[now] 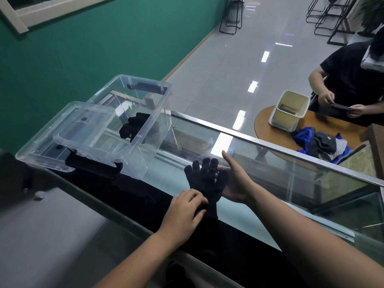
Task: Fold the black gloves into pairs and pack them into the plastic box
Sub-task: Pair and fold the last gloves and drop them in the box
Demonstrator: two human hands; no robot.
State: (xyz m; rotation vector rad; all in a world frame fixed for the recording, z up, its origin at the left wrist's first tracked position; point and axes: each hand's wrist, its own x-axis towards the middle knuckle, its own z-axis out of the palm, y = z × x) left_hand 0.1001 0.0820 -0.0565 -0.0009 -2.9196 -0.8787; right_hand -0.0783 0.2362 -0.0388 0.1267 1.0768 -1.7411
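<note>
A black knitted glove (202,181) lies flat on the glass counter (259,183), fingers pointing away from me. My left hand (185,208) pinches its cuff at the near end. My right hand (234,179) rests palm-in against the glove's right side, thumb up, fingers under or beside the glove's fingers. To the left stands the clear plastic box (145,113) with black handles, holding a bundle of black gloves (134,126). Its clear lid (62,140) lies against the box's near left side. More dark gloves (133,186) lie on the black strip near the box, hard to make out.
A metal rail (291,152) runs along the counter's far edge. Beyond it a person in black sits at a round wooden table (270,132) with a cream bin (288,110) and a heap of blue and grey clothes (320,144). A green wall rises at the left.
</note>
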